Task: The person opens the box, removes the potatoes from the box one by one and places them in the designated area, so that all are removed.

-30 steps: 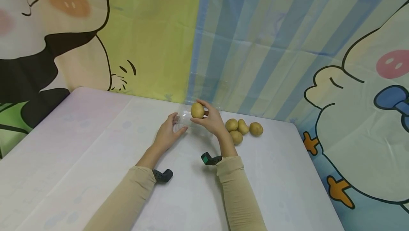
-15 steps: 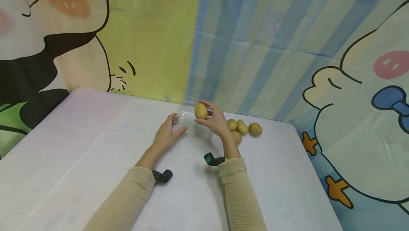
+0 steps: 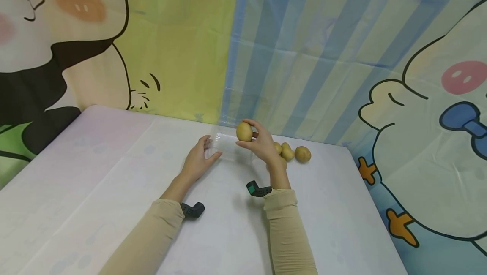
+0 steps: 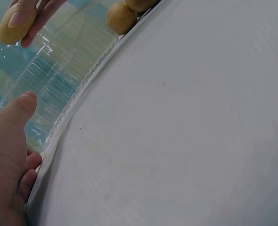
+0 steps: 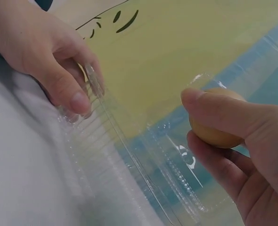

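While the right hand (image 3: 262,144) pinches a potato (image 3: 244,131) between thumb and fingertips just above centre of the head view, the same potato shows at the right edge of the right wrist view (image 5: 214,127), with the thumb laid across its top and the fingers curled beneath. It hangs over the right end of a clear plastic container (image 3: 228,148), which rests on the white table (image 3: 95,173) against the foot of the cartoon backdrop (image 3: 304,34). Nothing can be seen inside the container; its ribbed transparent walls show only the cloth and backdrop through them (image 5: 129,160).

At the container's left end, the left hand (image 3: 198,161) grips the wall, thumb on the near side and fingers on the far side, as the right wrist view shows in its upper left (image 5: 44,52). From the left wrist view the thumb lies at lower left against the plastic (image 4: 9,141).

Just right of the right hand in the head view, a cluster of loose potatoes (image 3: 293,153) lies on the table, partly hidden by the wrist. Both arms wear beige sleeves (image 3: 285,232), each with a small dark wrist camera (image 3: 258,189) at the cuff.
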The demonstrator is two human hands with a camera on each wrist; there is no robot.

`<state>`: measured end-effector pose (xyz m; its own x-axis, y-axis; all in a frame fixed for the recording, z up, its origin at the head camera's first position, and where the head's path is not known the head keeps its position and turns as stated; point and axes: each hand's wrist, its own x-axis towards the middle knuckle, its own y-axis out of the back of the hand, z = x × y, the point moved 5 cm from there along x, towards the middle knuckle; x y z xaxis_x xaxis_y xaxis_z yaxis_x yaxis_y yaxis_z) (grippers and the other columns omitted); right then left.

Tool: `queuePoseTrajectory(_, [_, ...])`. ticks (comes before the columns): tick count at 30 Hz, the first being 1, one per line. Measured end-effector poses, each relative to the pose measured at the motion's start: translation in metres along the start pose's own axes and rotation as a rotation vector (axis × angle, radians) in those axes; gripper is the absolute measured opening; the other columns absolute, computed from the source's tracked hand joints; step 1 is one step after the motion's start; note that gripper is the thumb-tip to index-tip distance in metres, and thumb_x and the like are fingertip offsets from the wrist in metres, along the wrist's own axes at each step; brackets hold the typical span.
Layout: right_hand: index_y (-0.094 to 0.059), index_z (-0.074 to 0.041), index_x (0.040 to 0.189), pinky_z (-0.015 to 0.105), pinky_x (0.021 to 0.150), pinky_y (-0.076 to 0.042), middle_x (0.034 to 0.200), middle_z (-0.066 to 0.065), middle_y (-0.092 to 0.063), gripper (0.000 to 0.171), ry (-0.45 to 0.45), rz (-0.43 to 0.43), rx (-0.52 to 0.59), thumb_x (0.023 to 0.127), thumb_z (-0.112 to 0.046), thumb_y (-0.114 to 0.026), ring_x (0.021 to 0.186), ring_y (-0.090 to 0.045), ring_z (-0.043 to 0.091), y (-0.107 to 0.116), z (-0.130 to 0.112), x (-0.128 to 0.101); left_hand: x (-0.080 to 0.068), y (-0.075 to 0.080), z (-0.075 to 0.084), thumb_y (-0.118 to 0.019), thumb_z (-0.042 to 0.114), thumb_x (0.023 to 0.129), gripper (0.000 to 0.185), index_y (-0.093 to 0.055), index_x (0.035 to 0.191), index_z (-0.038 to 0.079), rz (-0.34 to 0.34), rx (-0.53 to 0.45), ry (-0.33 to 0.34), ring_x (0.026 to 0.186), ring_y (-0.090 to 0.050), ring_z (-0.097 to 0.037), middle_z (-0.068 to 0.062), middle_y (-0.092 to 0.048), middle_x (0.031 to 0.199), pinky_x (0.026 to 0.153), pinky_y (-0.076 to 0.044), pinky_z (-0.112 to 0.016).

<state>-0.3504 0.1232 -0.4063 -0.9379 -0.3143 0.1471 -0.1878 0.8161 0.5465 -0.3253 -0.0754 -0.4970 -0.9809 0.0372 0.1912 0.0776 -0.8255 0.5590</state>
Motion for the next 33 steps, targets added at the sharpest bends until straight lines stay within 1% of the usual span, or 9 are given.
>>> queuePoseTrajectory(6, [-0.039,-0.029,0.134,0.034,0.076,-0.053,0.133,-0.001,-0.043,0.074,-0.011,-0.001,-0.025,0.07,-0.029,-0.077,0.111,-0.055,0.024,0.006,-0.002,-0.005,0.001,0.0,-0.001,-0.058,0.056,0.078,0.083,-0.025,0.14,0.011,-0.003,-0.003,0.009,0.125,-0.043,-0.028,-0.013,-0.044,0.137,0.103,-0.034,-0.045])
queuePoseTrajectory(12, [-0.039,-0.042,0.13,0.032,0.076,-0.054,0.134,-0.004,-0.042,0.072,-0.018,0.007,-0.029,0.069,-0.033,-0.077,0.11,-0.056,0.022,0.011,0.0,-0.009,0.002,0.001,-0.002,-0.058,0.057,0.078,0.084,-0.025,0.139,0.01,0.007,0.0,-0.001,0.124,-0.045,-0.028,-0.012,-0.045,0.136,0.102,-0.036,-0.045])
queuePoseTrajectory(17, [-0.04,-0.034,0.133,0.031,0.076,-0.054,0.133,-0.002,-0.043,0.073,-0.018,0.02,-0.017,0.07,-0.03,-0.077,0.109,-0.057,0.024,0.016,-0.001,-0.013,0.001,0.0,-0.001,-0.059,0.056,0.078,0.083,-0.026,0.139,0.01,0.007,-0.008,-0.005,0.123,-0.045,-0.028,-0.012,-0.046,0.135,0.102,-0.036,-0.045])
queuePoseTrajectory(19, [-0.041,-0.03,0.133,0.032,0.076,-0.054,0.133,0.0,-0.044,0.072,-0.022,0.021,-0.007,0.071,-0.026,-0.077,0.11,-0.056,0.026,0.018,-0.006,-0.017,0.001,0.0,-0.001,-0.059,0.055,0.078,0.083,-0.026,0.139,0.01,0.004,-0.01,-0.006,0.123,-0.045,-0.028,-0.012,-0.046,0.135,0.102,-0.036,-0.045])
queuePoseTrajectory(23, [-0.042,-0.026,0.133,0.033,0.078,-0.054,0.132,0.004,-0.045,0.069,-0.021,0.023,-0.001,0.073,-0.017,-0.075,0.112,-0.055,0.029,0.022,-0.021,-0.026,0.001,0.0,-0.002,-0.059,0.055,0.079,0.082,-0.026,0.139,0.01,0.003,-0.008,-0.005,0.123,-0.045,-0.028,-0.012,-0.046,0.135,0.102,-0.036,-0.045])
queuePoseTrajectory(26, [-0.041,-0.023,0.134,0.035,0.078,-0.053,0.133,0.006,-0.045,0.068,-0.007,0.023,0.005,0.074,-0.014,-0.074,0.112,-0.055,0.03,0.025,-0.026,-0.029,0.001,0.0,-0.002,-0.059,0.055,0.079,0.082,-0.025,0.139,0.01,0.001,-0.008,-0.009,0.123,-0.045,-0.028,-0.012,-0.045,0.136,0.102,-0.036,-0.045])
queuePoseTrajectory(28, [-0.041,-0.024,0.134,0.035,0.079,-0.053,0.133,0.005,-0.044,0.068,-0.011,0.02,0.019,0.074,-0.015,-0.074,0.112,-0.055,0.03,0.026,-0.023,-0.03,0.001,0.0,-0.002,-0.058,0.055,0.079,0.082,-0.025,0.139,0.01,0.001,-0.008,-0.011,0.124,-0.045,-0.028,-0.012,-0.045,0.136,0.102,-0.036,-0.045])
queuePoseTrajectory(30, [-0.041,-0.028,0.133,0.035,0.079,-0.053,0.133,0.003,-0.044,0.069,-0.027,0.02,0.027,0.073,-0.018,-0.075,0.112,-0.055,0.028,0.027,-0.016,-0.028,0.001,0.0,-0.001,-0.058,0.054,0.079,0.082,-0.025,0.139,0.009,-0.002,-0.009,-0.012,0.124,-0.044,-0.029,-0.013,-0.045,0.136,0.102,-0.035,-0.046])
queuePoseTrajectory(33, [-0.041,-0.037,0.131,0.034,0.079,-0.053,0.13,-0.001,-0.046,0.07,-0.069,0.028,0.016,0.071,-0.028,-0.076,0.112,-0.055,0.024,0.03,-0.004,-0.027,0.001,0.0,-0.001,-0.059,0.054,0.079,0.082,-0.025,0.139,0.009,-0.005,-0.009,-0.013,0.124,-0.044,-0.028,-0.013,-0.045,0.136,0.102,-0.035,-0.045])
